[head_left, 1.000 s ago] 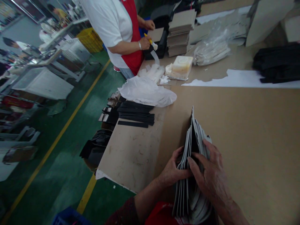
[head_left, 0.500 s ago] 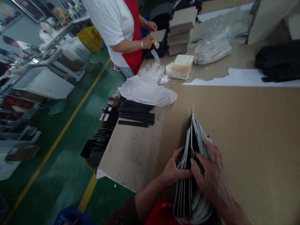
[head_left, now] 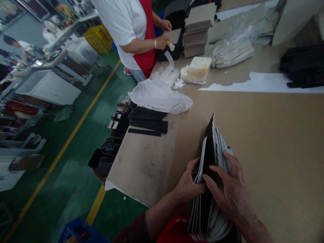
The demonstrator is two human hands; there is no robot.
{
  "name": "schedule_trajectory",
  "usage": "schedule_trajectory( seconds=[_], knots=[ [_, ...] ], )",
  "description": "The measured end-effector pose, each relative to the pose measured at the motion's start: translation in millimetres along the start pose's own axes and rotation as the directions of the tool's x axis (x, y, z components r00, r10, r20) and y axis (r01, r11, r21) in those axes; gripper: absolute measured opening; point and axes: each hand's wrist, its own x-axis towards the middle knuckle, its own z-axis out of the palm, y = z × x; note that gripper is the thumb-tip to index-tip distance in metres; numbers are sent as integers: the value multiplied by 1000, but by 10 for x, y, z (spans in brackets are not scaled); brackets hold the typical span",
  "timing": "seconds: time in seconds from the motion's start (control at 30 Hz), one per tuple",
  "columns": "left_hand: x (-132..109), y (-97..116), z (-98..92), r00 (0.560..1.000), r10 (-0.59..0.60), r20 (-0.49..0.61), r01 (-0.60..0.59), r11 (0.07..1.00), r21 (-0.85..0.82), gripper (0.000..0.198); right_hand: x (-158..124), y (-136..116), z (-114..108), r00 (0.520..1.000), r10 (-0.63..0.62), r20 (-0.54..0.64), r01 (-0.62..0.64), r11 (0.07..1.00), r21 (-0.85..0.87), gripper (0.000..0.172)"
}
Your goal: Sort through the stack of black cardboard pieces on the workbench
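A stack of thin black sheets with pale edges (head_left: 211,189) stands upright on its edge at the near side of the table, its leaves parted by a gap near the top. My left hand (head_left: 189,182) grips the left part of the stack, thumb across its near face and fingers behind. On the right side my right hand (head_left: 230,185) is wrapped round the thicker part, with thumb and index finger at the dark sheet facing the gap. The lower end of the stack rests near a red apron (head_left: 174,229).
Black strips (head_left: 148,121) and a white plastic bag (head_left: 162,96) lie left of centre. Across the table a person in a red apron (head_left: 148,37) holds a yellow-handled tool. Grey board stacks (head_left: 198,28) and a black pile (head_left: 302,65) are farther back.
The gap between the sheets has widened, showing more of a black face. My right thumb has shifted slightly left, and the right part of the stack leans a little farther right.
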Motion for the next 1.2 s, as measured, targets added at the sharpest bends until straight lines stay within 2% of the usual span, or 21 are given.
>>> schedule_trajectory(
  seconds=[0.2,0.47,0.63,0.97,1.2],
  knots=[
    [26,-88,-30,999,30,31,-30,999,18,98,43,-58,22,1000,9,0,-9,999,-37,45],
    [38,-118,-41,1000,28,1,-28,998,64,99,61,-81,13,1000,4,-2,-5,999,-42,37],
    [32,-105,-53,999,23,22,-24,999,22,101,49,-59,25,1000,-4,11,4,999,-41,39],
    [13,-23,-60,994,-97,40,99,994,-36,111,36,-3,30,999,-39,24,39,999,-6,34],
    [26,-73,-71,996,-55,64,57,997,-43,113,36,9,-3,998,-41,55,40,999,28,26]
  ],
)
